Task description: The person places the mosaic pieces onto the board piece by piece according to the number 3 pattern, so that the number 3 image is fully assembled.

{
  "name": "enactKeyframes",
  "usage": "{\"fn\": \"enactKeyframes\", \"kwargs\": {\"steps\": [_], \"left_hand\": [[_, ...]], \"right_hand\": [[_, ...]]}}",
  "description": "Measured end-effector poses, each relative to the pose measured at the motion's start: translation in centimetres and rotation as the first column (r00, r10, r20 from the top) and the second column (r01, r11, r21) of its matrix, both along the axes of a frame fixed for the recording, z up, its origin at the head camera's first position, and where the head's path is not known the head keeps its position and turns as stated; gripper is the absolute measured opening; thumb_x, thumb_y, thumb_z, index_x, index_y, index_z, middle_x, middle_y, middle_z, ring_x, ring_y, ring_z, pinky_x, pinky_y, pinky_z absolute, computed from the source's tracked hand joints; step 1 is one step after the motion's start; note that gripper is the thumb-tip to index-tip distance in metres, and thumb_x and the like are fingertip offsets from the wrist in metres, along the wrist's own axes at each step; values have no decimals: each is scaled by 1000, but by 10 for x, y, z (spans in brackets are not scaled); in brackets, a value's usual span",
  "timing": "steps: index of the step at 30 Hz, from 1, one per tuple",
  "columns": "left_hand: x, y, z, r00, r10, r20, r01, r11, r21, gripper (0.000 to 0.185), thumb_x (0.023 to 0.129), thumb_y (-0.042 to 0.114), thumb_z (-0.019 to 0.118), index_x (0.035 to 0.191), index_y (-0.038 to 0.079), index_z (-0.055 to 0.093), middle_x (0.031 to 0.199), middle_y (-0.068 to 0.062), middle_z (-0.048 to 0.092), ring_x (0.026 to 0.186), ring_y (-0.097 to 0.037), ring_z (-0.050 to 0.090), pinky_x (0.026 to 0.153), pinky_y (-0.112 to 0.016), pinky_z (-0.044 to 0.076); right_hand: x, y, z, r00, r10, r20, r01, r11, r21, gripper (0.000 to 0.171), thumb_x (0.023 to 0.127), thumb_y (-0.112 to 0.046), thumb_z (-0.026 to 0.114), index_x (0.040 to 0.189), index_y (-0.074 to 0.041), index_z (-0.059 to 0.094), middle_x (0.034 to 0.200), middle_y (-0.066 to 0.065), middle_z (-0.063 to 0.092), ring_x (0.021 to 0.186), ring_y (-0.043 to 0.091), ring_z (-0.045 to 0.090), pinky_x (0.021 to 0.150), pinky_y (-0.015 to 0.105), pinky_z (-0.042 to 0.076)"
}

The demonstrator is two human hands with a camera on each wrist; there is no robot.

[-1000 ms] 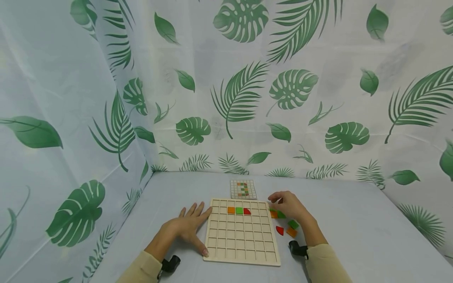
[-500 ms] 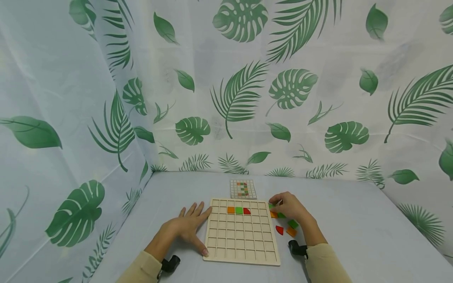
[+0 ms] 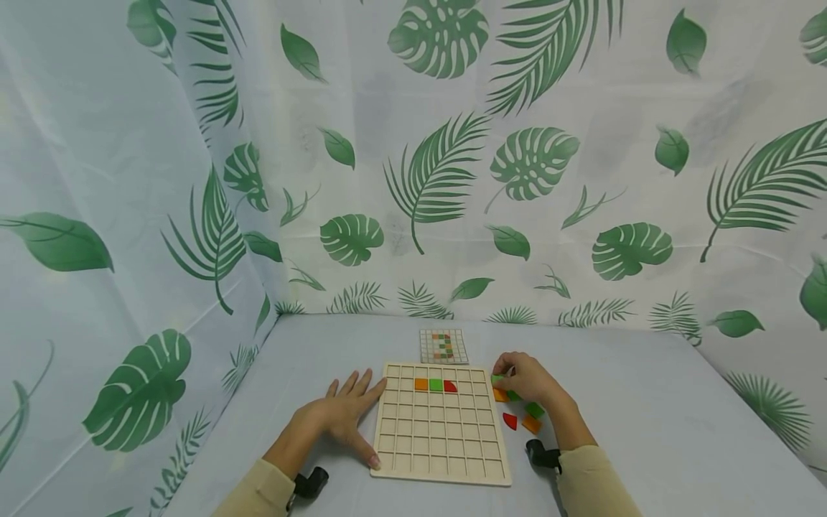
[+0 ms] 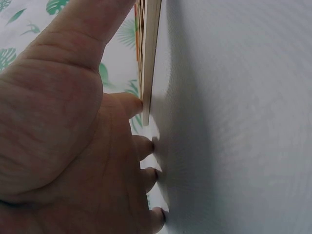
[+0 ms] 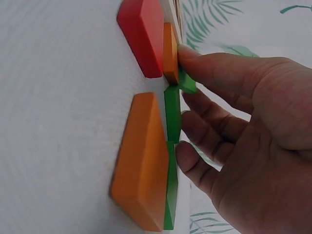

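The right hand [image 3: 526,378] pinches a green tile [image 3: 497,378] (left hand [image 3: 341,415] flat, relaxed).

The small pattern card [image 3: 444,346] is too tiny to read, and the right hand [image 3: 526,379] perhaps hides more tiles.

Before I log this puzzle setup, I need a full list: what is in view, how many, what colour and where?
Grid board: one, pale wood, on the table between the hands.
Placed tiles: three, orange, green, red, side by side in the board's second row.
Loose tiles: at least five, red, green and orange, on the table right of the board.
Pattern card: one, small, gridded, behind the board.
Table: one, pale grey cover.
Leaf curtain: white with green leaves, behind and to the left.
Left hand: flat on the table, touching the board's left edge.
Right hand: pinches a green tile.
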State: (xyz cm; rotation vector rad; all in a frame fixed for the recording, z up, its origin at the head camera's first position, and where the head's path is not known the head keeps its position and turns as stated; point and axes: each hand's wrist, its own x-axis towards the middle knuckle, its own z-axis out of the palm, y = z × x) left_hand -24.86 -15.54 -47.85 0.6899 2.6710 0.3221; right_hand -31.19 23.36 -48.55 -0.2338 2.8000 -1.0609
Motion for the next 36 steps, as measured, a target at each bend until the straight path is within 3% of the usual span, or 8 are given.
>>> {"fn": "enactKeyframes", "kwargs": {"steps": [13,19,26,32,36], "left_hand": [[1,0,1,1000,1,3,-1,1000,-1,138,50,81,73,156,25,4,161,-13,-5,146,-36,-8,112,-63,-1],[1,-1,1,1000,0,3,0,1000,2,138,50,80,73,156,25,4,161,-13,-4,146,-36,-7,112,-63,-1],[1,-1,1,1000,-7,4,7,1000,7,137,51,80,73,156,24,4,161,-13,-5,146,-37,-7,112,-63,0],[1,0,2,1000,-1,10,1,1000,7,137,51,80,73,156,24,5,161,-13,-4,146,-37,-7,112,-63,0],[1,0,2,1000,2,12,-2,1000,9,137,51,80,73,156,24,6,161,-13,-4,146,-37,-6,112,-63,0]], "right_hand": [[2,1,5,999,46,-14,-48,990,-130,11,84,-8,72,88,-8,63,79,7,60,71,24,55,62,34,48],[2,-4,15,996,69,-64,-81,971,-224,9,87,-10,70,94,-8,64,88,7,64,78,26,62,65,38,55],[4,-14,19,998,67,4,-61,932,-358,19,89,-15,70,102,-3,64,98,13,64,81,30,69,68,41,58],[5,-21,22,999,52,0,-48,912,-408,28,88,-13,71,111,2,64,104,15,63,88,31,69,74,38,58],[6,-29,23,995,99,-2,-90,904,-419,28,89,-7,67,116,1,63,107,15,62,92,33,69,77,40,57]]}}
